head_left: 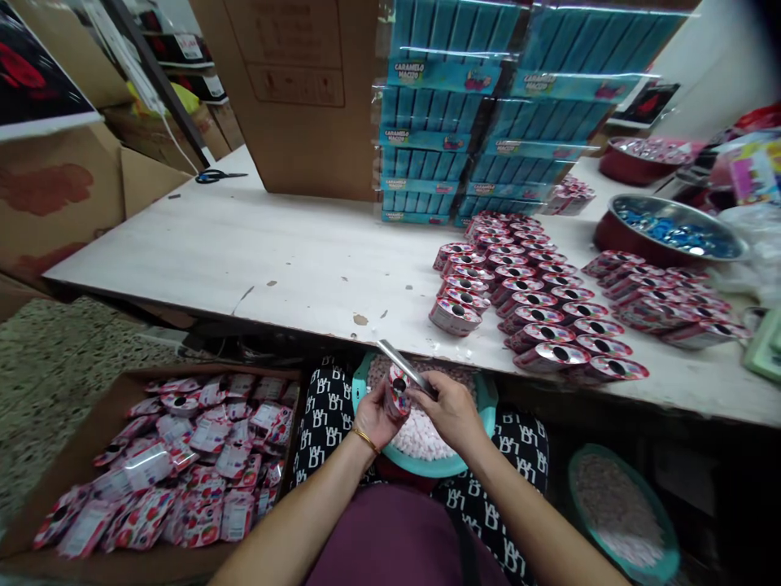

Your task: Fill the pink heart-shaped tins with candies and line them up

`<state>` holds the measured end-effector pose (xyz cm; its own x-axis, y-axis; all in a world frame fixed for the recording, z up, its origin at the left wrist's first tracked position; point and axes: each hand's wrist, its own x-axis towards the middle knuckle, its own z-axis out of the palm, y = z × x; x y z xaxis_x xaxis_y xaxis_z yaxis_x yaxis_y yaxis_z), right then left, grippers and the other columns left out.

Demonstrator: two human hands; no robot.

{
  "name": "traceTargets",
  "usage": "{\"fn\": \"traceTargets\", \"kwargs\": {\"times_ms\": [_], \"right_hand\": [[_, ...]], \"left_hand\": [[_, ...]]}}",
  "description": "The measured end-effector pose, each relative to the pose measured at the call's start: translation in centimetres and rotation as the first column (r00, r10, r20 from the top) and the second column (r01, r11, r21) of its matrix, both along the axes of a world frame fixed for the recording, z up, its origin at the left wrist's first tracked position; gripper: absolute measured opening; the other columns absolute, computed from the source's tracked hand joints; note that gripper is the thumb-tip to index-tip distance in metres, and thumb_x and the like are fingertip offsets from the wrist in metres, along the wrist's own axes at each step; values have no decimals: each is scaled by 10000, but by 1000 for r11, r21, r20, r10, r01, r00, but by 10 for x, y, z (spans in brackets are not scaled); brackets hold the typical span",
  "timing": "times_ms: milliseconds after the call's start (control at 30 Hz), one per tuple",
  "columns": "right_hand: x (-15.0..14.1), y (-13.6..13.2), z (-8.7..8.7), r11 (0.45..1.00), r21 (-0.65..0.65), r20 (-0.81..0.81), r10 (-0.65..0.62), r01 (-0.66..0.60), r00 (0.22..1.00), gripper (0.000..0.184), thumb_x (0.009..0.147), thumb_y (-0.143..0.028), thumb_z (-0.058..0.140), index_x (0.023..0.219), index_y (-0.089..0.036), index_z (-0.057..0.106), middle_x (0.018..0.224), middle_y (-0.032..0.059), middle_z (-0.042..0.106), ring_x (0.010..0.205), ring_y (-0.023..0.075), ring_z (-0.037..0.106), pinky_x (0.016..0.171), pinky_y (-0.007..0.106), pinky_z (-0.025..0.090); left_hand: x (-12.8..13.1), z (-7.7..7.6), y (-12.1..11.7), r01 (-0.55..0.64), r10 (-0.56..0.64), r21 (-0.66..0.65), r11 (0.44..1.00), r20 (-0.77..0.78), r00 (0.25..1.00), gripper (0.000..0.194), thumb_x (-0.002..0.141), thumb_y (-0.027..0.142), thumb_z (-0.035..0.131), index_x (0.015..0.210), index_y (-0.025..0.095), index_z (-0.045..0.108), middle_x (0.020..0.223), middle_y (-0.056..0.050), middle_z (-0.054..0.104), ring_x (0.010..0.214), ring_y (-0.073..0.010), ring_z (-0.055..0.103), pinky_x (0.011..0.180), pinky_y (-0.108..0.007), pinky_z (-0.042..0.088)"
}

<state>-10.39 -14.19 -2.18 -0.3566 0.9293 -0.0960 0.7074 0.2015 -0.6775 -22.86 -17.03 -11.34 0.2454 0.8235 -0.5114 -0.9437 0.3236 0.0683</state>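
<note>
My left hand (373, 417) is closed around a small pink-and-red candy packet (398, 395), held over my lap. My right hand (450, 411) pinches the packet's shiny foil flap (403, 365), which sticks up toward the table edge. Under both hands a teal bowl (485, 389) of small pink and white candies rests on my lap. On the white table (274, 252) ahead, rows of the same round pink packets (530, 305) lie side by side.
A cardboard box (98, 423) of flat pink packets sits on the floor at left. Stacked blue candy boxes (482, 122), a big carton (305, 89), metal bowls (668, 228) and scissors (216, 176) stand on the table. Another teal bowl (622, 509) sits low right.
</note>
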Motion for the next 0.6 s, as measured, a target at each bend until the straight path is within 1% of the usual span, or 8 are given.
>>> {"fn": "traceTargets", "kwargs": {"times_ms": [100, 200, 333, 400, 467, 500, 567, 600], "right_hand": [[-7, 2, 3, 999, 11, 88, 42, -44, 995, 365, 701, -404, 546, 1026, -239, 555, 885, 16, 633, 757, 155, 557, 649, 241, 384], [-2, 17, 13, 984, 122, 220, 99, -128, 970, 414, 711, -329, 534, 1114, -237, 498, 1010, 35, 611, 860, 170, 554, 724, 261, 396], [25, 59, 28, 900, 333, 443, 115, -282, 889, 383, 755, -305, 491, 1126, -209, 480, 1036, 61, 595, 928, 192, 531, 740, 291, 419], [41, 76, 33, 840, 408, 525, 105, -358, 845, 336, 781, -288, 467, 1106, -207, 497, 1075, 62, 575, 971, 194, 514, 736, 289, 430], [53, 80, 33, 782, 487, 565, 58, -389, 823, 297, 807, -263, 432, 1087, -217, 519, 1141, 56, 540, 1022, 196, 488, 743, 283, 432], [59, 77, 31, 754, 532, 567, 20, -384, 823, 294, 818, -259, 415, 1087, -224, 526, 1163, 55, 527, 1035, 200, 481, 738, 284, 432], [70, 64, 21, 719, 604, 535, -47, -344, 843, 321, 827, -275, 399, 1124, -248, 516, 1173, 60, 525, 1026, 211, 493, 709, 292, 432], [76, 56, 12, 718, 617, 504, -49, -320, 862, 346, 822, -301, 408, 1154, -263, 500, 1155, 66, 540, 1002, 211, 512, 688, 293, 433]], "left_hand": [[6, 11, 3, -80, 91, 92, 992, -123, 988, 154, 761, 224, 541, 876, 164, 623, 830, -22, 677, 756, -123, 611, 717, -243, 456], [6, 28, 1, -109, 154, 173, 979, -279, 948, 292, 747, 280, 570, 1035, 230, 566, 988, -24, 636, 865, -135, 581, 763, -267, 440], [-30, 31, -13, -88, 193, 198, 976, -607, 771, 448, 727, 343, 581, 1150, 237, 479, 1038, -59, 583, 783, -109, 578, 684, -239, 436], [-66, 16, -24, -141, 240, 194, 971, -771, 589, 465, 715, 347, 583, 1145, 207, 474, 973, -53, 585, 686, -83, 567, 625, -213, 430], [-110, -9, -38, -214, 200, 134, 968, -926, 322, 473, 730, 377, 535, 1157, 194, 446, 928, -39, 580, 625, -72, 556, 586, -205, 429], [-133, -23, -47, -238, 90, 51, 970, -984, 156, 469, 749, 388, 491, 1168, 184, 428, 927, -41, 579, 629, -79, 562, 583, -210, 435], [-177, -51, -73, -236, -305, -260, 936, -935, -179, 439, 775, 364, 428, 1161, 154, 429, 926, -56, 587, 680, -108, 583, 599, -225, 445], [-197, -64, -88, -245, -430, -373, 895, -869, -245, 412, 754, 334, 465, 1116, 138, 471, 904, -64, 600, 716, -132, 590, 614, -236, 446]]}}
